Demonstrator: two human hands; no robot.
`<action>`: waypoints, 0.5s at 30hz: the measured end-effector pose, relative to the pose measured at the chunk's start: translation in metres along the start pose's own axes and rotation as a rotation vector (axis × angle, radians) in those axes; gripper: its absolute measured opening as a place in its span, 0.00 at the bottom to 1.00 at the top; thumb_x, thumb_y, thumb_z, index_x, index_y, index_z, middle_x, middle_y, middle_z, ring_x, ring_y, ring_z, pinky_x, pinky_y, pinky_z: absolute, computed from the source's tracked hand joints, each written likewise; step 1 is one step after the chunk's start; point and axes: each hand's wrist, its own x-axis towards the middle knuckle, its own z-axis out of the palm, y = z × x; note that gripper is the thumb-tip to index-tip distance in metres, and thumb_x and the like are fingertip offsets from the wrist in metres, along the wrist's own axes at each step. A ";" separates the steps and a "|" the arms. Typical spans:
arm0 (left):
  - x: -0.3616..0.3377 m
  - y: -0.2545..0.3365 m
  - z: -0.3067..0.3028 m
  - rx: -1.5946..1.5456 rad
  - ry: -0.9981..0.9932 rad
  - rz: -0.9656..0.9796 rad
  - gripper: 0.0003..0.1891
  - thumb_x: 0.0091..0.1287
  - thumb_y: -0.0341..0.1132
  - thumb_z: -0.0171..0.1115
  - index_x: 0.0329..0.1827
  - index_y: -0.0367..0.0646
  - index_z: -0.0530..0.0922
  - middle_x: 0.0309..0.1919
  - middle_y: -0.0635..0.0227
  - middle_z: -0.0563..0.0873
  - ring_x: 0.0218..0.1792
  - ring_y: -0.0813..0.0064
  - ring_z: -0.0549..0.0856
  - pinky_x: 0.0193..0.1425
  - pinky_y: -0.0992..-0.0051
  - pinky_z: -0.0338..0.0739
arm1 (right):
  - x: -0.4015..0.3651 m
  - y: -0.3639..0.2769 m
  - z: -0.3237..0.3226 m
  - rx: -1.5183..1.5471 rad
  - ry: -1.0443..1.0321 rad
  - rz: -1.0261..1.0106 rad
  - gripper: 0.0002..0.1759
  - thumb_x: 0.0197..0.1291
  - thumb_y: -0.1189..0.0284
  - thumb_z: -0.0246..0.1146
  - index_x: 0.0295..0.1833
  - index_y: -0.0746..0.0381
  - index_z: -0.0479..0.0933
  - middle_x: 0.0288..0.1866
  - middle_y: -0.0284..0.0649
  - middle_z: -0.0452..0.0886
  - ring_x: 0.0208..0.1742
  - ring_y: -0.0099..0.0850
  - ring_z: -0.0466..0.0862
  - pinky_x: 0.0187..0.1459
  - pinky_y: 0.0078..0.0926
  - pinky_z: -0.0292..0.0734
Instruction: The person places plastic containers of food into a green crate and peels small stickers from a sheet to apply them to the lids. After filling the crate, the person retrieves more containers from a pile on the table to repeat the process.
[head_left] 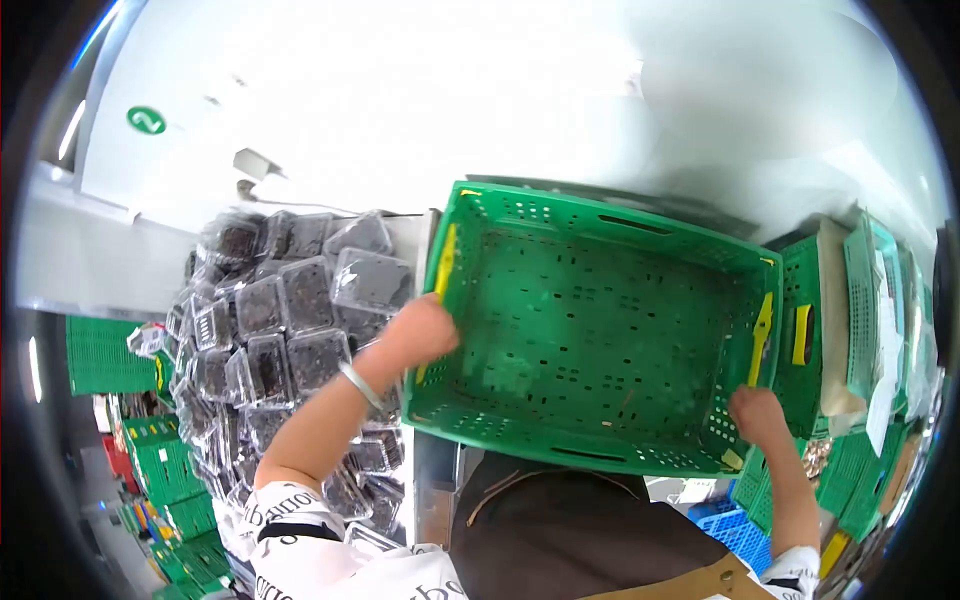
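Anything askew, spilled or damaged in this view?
The clear plastic boxes with dark contents lie jumbled at uneven angles instead of neatly stacked. A small pale scrap sits inside the green perforated plastic crate, perhaps leftover debris. I see no obvious spill or breakage.

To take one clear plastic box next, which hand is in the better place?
Probably the left hand: it holds the end of the green crate beside the clear plastic boxes. The right hand holds the opposite end.
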 end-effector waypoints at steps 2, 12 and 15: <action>-0.008 0.005 0.005 0.012 0.139 0.004 0.07 0.50 0.38 0.62 0.16 0.54 0.81 0.17 0.71 0.81 0.27 0.69 0.82 0.44 0.69 0.71 | -0.006 0.000 0.002 -0.023 0.069 0.083 0.05 0.49 0.71 0.63 0.29 0.60 0.76 0.30 0.40 0.75 0.39 0.42 0.81 0.41 0.45 0.75; -0.102 0.145 -0.005 -0.941 1.159 -0.822 0.15 0.68 0.38 0.64 0.28 0.36 0.76 0.24 0.58 0.79 0.27 0.59 0.79 0.34 0.65 0.74 | 0.019 0.064 0.011 -0.117 0.130 0.862 0.41 0.59 0.44 0.61 0.62 0.70 0.73 0.62 0.59 0.75 0.63 0.46 0.76 0.65 0.41 0.67; -0.109 0.235 0.042 -1.447 1.104 -1.165 0.20 0.74 0.44 0.57 0.28 0.35 0.76 0.21 0.63 0.79 0.25 0.73 0.78 0.33 0.69 0.72 | 0.006 0.122 0.034 -0.296 0.755 0.370 0.36 0.60 0.50 0.62 0.58 0.75 0.73 0.54 0.65 0.77 0.49 0.59 0.80 0.52 0.53 0.74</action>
